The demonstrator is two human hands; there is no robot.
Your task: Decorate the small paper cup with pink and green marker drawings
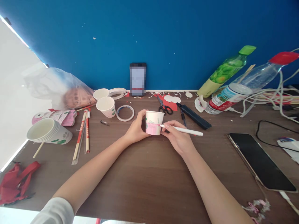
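A white paper cup with green print stands near the middle of the table, its lower part coloured pink. My left hand is closed around the cup's left side. In my right hand is a white marker pen, whose pink tip touches the right front of the cup. The fingers of the right hand rest against or close by the cup's lower right side. Just behind the cup lie black-handled scissors on red paper with white round cutouts.
Stacked paper cups, two single cups, a tape roll and wrapped chopsticks are on the left. A phone leans on the blue wall. Rightward are a black box cutter, bottles, cables and a phone.
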